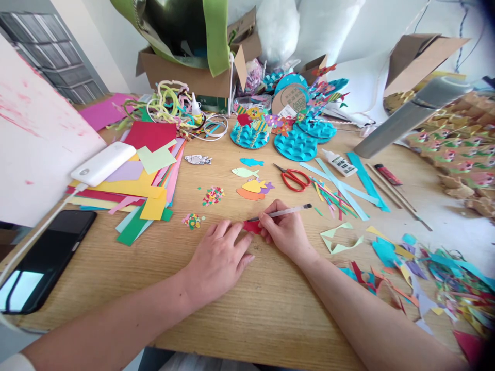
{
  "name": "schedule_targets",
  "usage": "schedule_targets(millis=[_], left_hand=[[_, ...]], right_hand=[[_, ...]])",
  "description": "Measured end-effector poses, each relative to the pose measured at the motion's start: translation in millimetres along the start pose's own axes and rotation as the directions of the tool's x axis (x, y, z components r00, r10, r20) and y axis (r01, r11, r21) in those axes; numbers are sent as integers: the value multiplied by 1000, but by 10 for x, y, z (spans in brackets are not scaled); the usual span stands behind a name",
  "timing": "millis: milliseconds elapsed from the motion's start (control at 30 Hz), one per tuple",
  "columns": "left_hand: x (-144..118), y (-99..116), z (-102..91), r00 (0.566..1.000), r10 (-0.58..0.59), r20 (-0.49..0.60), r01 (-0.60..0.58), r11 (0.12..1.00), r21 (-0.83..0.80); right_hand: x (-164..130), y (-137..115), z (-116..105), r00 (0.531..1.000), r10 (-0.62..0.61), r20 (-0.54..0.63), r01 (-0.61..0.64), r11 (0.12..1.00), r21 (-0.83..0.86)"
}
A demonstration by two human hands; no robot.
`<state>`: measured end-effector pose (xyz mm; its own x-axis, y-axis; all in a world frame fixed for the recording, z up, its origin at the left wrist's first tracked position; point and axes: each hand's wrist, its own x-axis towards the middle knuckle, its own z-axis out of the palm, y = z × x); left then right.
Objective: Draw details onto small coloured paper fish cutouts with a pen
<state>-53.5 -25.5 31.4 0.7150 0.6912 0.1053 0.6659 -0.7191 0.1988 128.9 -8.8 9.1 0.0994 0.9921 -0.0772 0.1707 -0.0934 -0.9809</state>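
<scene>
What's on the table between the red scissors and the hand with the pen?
In the head view, bare wood lies between the red scissors and the right hand; only the pen juts into that stretch.

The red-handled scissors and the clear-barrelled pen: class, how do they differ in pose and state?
The red-handled scissors lie flat on the wooden table, untouched; the clear-barrelled pen is gripped by the right hand, tilted over a red paper piece. The scissors have looped handles; the pen is one thin stick. Both are craft tools.
</scene>
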Motion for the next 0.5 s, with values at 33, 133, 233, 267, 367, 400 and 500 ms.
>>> schedule_targets(millis=[33, 133, 233, 267, 367, 400, 500], left_hand=[[1, -1, -1, 1000, -1, 3, 1, 1000, -2], [9, -5, -4, 1000, -3, 11, 3, 1000, -6], [16, -8, -6, 1000, -1, 8, 1, 1000, -1], [17, -8, -7, 1000, 0, 7, 0, 1000, 1], [13, -7, -8, 1000, 1, 7, -1, 1000, 5], [9, -6, -8, 1000, -1, 5, 1, 1000, 6], [-2, -6, -2, 1000, -14, -8, 14, 1000, 0]], right_hand=[[-1, 1, 0, 1000, 4, 0, -4, 1000, 3], [0, 5, 3, 1000, 17, -5, -16, 1000, 10], [8, 15, 5, 1000, 15, -8, -15, 1000, 10], [10, 19, 6, 1000, 12, -9, -12, 1000, 8], [10, 23, 5, 1000, 10, -10, -10, 1000, 5], [6, 19, 3, 1000, 10, -14, -10, 1000, 9], [-15, -14, -5, 997, -14, -71, 17, 999, 41]])
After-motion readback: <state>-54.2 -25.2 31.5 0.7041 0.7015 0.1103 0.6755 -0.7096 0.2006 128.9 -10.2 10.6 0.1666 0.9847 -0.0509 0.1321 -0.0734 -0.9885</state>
